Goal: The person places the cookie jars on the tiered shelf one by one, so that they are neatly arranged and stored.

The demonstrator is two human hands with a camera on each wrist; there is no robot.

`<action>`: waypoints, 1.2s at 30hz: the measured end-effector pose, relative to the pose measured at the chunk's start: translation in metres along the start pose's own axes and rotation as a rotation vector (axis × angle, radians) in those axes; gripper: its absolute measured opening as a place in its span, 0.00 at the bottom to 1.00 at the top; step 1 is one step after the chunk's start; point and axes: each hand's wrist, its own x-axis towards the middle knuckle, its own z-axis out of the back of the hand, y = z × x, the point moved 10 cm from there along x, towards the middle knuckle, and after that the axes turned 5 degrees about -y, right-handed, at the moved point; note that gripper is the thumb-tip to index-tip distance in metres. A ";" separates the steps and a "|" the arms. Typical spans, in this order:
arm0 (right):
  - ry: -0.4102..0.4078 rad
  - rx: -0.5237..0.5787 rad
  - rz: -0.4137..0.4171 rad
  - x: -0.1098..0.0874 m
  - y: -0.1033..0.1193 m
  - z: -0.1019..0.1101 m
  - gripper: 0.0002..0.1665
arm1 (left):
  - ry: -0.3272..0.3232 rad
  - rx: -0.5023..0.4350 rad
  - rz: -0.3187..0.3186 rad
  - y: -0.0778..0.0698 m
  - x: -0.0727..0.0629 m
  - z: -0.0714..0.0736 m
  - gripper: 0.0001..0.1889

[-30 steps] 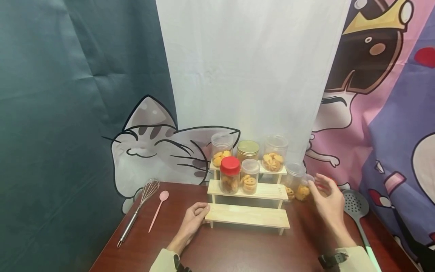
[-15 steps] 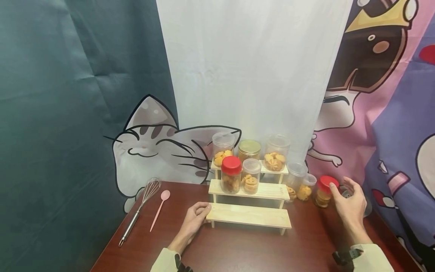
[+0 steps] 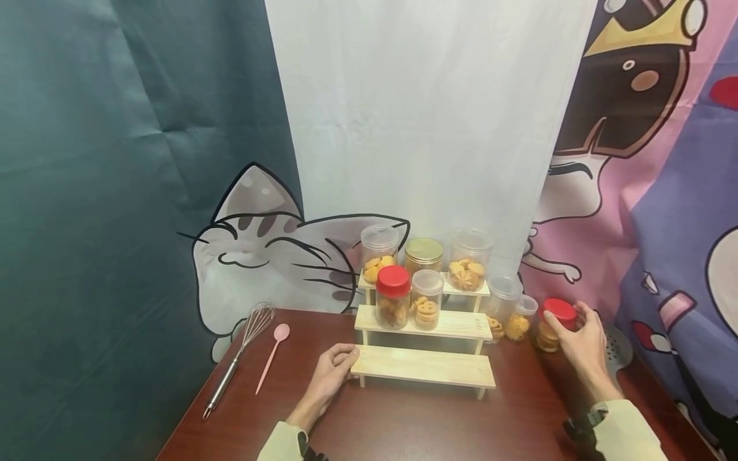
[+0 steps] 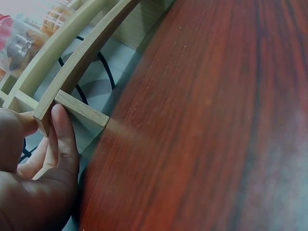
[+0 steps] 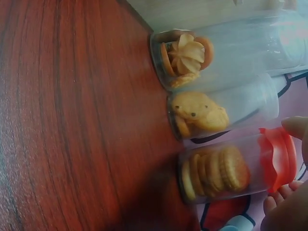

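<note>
My left hand (image 3: 327, 376) pinches the left end of the lowest step of a three-tier wooden display stand (image 3: 423, 366). In the left wrist view the thumb lies over that step, fingers beneath it beside a short leg (image 4: 82, 109). On the table to the right, my right hand (image 3: 587, 351) grips the red lid of a clear cookie jar (image 3: 546, 337) from above. Thumb and fingers lie on opposite sides of the lid (image 5: 279, 161) in the right wrist view, and round cookies (image 5: 216, 171) are stacked inside. The jar stands upright.
A small cookie jar (image 3: 519, 320) and a taller one (image 3: 504, 296) stand between the stand and my right hand. Several jars, one red-lidded (image 3: 393, 301), fill the upper tiers. A whisk (image 3: 236, 365) and pink spoon (image 3: 273, 353) lie left; a slotted turner (image 3: 618, 349) lies right.
My right hand moved right from the small clear-lidded jar, past the red-lidded jar, then back left onto its red lid. The left hand stayed on the stand.
</note>
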 end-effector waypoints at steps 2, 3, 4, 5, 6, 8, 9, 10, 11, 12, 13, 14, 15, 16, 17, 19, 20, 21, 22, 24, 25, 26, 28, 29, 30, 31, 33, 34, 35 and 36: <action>0.019 0.002 -0.008 -0.001 -0.002 -0.005 0.57 | -0.004 0.000 -0.003 0.000 -0.001 0.001 0.25; 0.024 -0.003 -0.013 -0.002 -0.003 -0.006 0.57 | -0.005 0.000 -0.005 -0.001 -0.001 0.002 0.25; 0.028 -0.009 -0.018 -0.002 -0.004 -0.008 0.57 | -0.004 -0.001 -0.005 -0.001 -0.002 0.002 0.25; 0.029 -0.012 -0.022 -0.003 -0.005 -0.009 0.57 | -0.004 -0.001 -0.006 -0.001 -0.002 0.002 0.25; 0.027 -0.017 -0.025 -0.003 -0.006 -0.010 0.57 | -0.003 0.001 -0.008 -0.001 -0.002 0.002 0.25; 0.016 -0.032 -0.032 -0.003 -0.008 -0.010 0.56 | -0.001 0.000 -0.007 0.000 -0.002 0.002 0.25; 0.010 -0.035 -0.037 -0.003 -0.008 -0.010 0.56 | -0.001 -0.002 -0.004 0.000 -0.002 0.002 0.25; 0.004 -0.032 -0.041 -0.002 -0.008 -0.010 0.55 | 0.000 -0.002 -0.006 0.000 -0.002 0.001 0.25; 0.001 -0.029 -0.047 -0.002 -0.008 -0.009 0.55 | -0.001 -0.004 -0.005 -0.001 -0.002 0.001 0.25; -0.004 -0.026 -0.056 -0.002 -0.008 -0.009 0.55 | -0.001 -0.004 -0.006 -0.001 -0.002 0.002 0.25; -0.011 -0.024 -0.065 -0.001 -0.008 -0.008 0.55 | -0.001 -0.002 -0.007 -0.001 -0.002 0.002 0.25; -0.018 -0.022 -0.075 -0.001 -0.009 -0.007 0.55 | 0.001 0.000 -0.011 -0.002 -0.002 0.001 0.25; -0.024 -0.017 -0.083 -0.001 -0.009 -0.005 0.55 | 0.002 -0.001 -0.013 -0.002 -0.002 0.001 0.24; -0.032 -0.016 -0.088 -0.001 -0.008 -0.004 0.54 | 0.006 0.004 -0.020 -0.003 -0.002 0.001 0.25; -0.041 -0.017 -0.095 -0.001 -0.009 -0.001 0.54 | 0.009 0.004 -0.020 -0.003 -0.002 0.001 0.25; -0.061 -0.020 -0.095 -0.002 -0.008 0.004 0.53 | 0.017 0.010 -0.024 -0.004 -0.001 -0.001 0.25; -0.067 -0.017 -0.089 -0.002 -0.008 0.007 0.53 | 0.021 0.010 -0.024 -0.004 0.000 -0.001 0.25; -0.074 -0.018 -0.077 -0.003 -0.006 0.010 0.52 | 0.022 0.013 -0.022 -0.004 0.000 -0.002 0.25; -0.084 -0.024 -0.064 -0.005 -0.005 0.013 0.52 | 0.023 0.017 -0.023 -0.004 0.000 -0.002 0.25; -0.101 -0.029 -0.029 -0.009 0.000 0.019 0.50 | 0.022 0.021 -0.021 -0.004 0.001 -0.002 0.25; -0.112 -0.030 -0.014 -0.011 0.002 0.022 0.49 | 0.020 0.026 -0.024 -0.005 0.001 -0.002 0.25; -0.124 -0.031 -0.001 -0.014 0.005 0.025 0.49 | 0.018 0.030 -0.024 -0.005 0.000 -0.002 0.25; -0.150 -0.023 0.017 -0.020 0.010 0.031 0.48 | 0.012 0.030 -0.017 -0.005 0.000 -0.001 0.25; -0.160 -0.013 0.023 -0.022 0.012 0.034 0.48 | 0.011 0.028 -0.013 -0.005 0.000 -0.001 0.25; -0.170 -0.003 0.027 -0.025 0.014 0.037 0.47 | 0.010 0.027 -0.009 -0.005 -0.001 -0.001 0.25; -0.180 0.006 0.028 -0.027 0.016 0.039 0.47 | 0.008 0.028 -0.007 -0.005 -0.001 0.000 0.26; -0.193 0.031 0.037 -0.032 0.021 0.044 0.46 | 0.003 0.025 0.004 -0.004 -0.001 0.001 0.26; -0.199 0.042 0.043 -0.034 0.024 0.046 0.46 | 0.002 0.026 0.006 -0.004 -0.002 0.001 0.26; -0.202 0.053 0.047 -0.036 0.027 0.048 0.46 | 0.002 0.028 0.007 -0.004 -0.002 0.001 0.26; -0.206 0.063 0.050 -0.038 0.031 0.050 0.45 | 0.004 0.031 0.003 -0.004 -0.002 0.000 0.26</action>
